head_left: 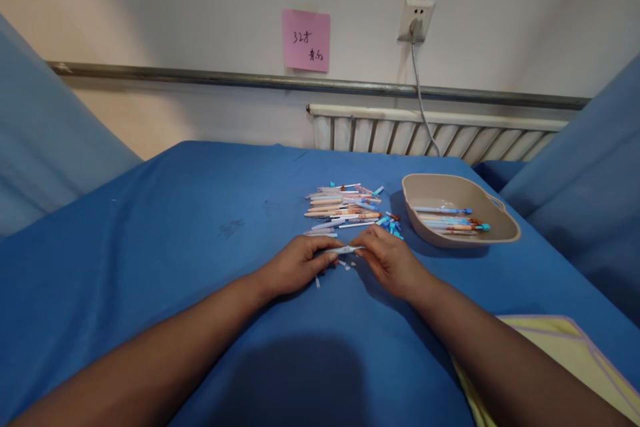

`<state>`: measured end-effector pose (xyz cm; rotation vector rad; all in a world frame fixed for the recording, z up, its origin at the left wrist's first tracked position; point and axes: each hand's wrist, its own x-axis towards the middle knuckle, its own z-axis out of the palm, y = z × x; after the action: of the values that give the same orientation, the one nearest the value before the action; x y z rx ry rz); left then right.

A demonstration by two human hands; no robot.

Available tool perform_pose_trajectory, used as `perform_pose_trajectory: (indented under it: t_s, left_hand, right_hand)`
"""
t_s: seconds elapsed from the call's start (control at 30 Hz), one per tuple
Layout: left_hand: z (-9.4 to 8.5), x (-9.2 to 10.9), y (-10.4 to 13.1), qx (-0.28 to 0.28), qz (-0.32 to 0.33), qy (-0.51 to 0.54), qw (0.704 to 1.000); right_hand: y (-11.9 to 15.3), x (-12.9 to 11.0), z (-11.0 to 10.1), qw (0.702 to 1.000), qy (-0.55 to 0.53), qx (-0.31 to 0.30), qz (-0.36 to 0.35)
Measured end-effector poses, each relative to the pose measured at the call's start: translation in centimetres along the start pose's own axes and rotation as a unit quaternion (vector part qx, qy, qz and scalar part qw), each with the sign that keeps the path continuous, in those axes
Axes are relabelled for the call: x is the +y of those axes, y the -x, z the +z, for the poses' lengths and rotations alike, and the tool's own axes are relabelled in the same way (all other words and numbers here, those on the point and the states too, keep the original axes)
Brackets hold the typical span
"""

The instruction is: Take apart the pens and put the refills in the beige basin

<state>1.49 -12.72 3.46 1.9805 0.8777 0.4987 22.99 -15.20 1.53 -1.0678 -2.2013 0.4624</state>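
Note:
My left hand [300, 263] and my right hand [391, 261] pinch a pale, slim pen [346, 250] between them, one at each end. It lies roughly level just above the blue cloth, and the fingers cover both its ends. Directly beyond it is a pile of pastel pens and thin sticks [343, 208], mostly lying crosswise. Small blue and teal pieces that look like caps [393, 225] are scattered by my right hand. Below the pen, a few tiny white bits [345, 265] lie on the cloth, partly hidden by my left fingers.
A beige plastic basin [463, 240] with several pens [450, 220] in it stands at the right. A yellow cloth [565, 347] lies under my right forearm. Behind the blue-covered table [175, 227] are a radiator [400, 133], a metal rail and a plugged-in cable [420, 87].

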Motion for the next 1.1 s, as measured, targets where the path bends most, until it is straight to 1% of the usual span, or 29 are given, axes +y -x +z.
perform_pose_trajectory:
  t_s: [0.2, 0.3, 0.37, 0.47, 0.53, 0.6, 0.7, 0.73, 0.8, 0.87, 0.9, 1.0, 1.1]
  left_hand:
    - [0.3, 0.6, 0.2, 0.013, 0.050, -0.062, 0.997]
    - [0.5, 0.7, 0.3, 0.012, 0.061, -0.068, 0.996]
    - [0.5, 0.6, 0.3, 0.010, 0.053, -0.058, 0.997]
    - [0.5, 0.4, 0.3, 0.011, 0.033, -0.042, 0.999]
    - [0.5, 0.5, 0.3, 0.006, 0.026, -0.043, 0.999]
    - [0.4, 0.6, 0.3, -0.003, 0.029, -0.055, 0.998]
    - [0.3, 0.7, 0.4, -0.007, 0.044, -0.086, 0.995]
    - [0.3, 0.7, 0.4, -0.009, 0.045, -0.090, 0.995]
    - [0.4, 0.7, 0.4, -0.019, 0.029, -0.081, 0.996]
    - [0.5, 0.6, 0.6, -0.034, 0.003, -0.056, 0.998]
    - [0.5, 0.6, 0.6, -0.039, -0.008, -0.046, 0.998]
    - [0.7, 0.6, 0.9, -0.042, -0.016, -0.046, 0.998]
    - [0.7, 0.6, 1.2, -0.035, -0.004, -0.073, 0.997]
  right_hand:
    - [0.0, 0.1, 0.3, 0.998, 0.056, -0.025, 0.025]
    - [0.1, 0.0, 0.6, 0.997, 0.034, -0.029, 0.056]
    - [0.1, -0.2, 0.8, 0.997, 0.000, -0.009, 0.073]
    - [0.2, -0.4, 1.0, 0.998, -0.023, 0.015, 0.055]
    - [0.1, -0.5, 1.0, 0.999, -0.002, 0.007, 0.035]
    - [0.0, -0.5, 1.0, 0.999, 0.030, -0.011, 0.033]
    - [-0.1, -0.7, 1.0, 0.997, 0.034, -0.042, 0.058]
    - [-0.2, -0.8, 1.1, 0.996, 0.017, -0.039, 0.072]
    - [-0.2, -1.1, 1.2, 0.995, -0.023, -0.015, 0.098]
    - [-0.1, -1.3, 1.4, 0.993, -0.052, 0.003, 0.102]
    - [0.0, -1.3, 1.4, 0.994, -0.057, 0.001, 0.095]
    - [0.1, -1.3, 1.4, 0.996, -0.048, -0.027, 0.076]
    - [0.1, -1.3, 1.3, 0.993, -0.031, -0.069, 0.090]
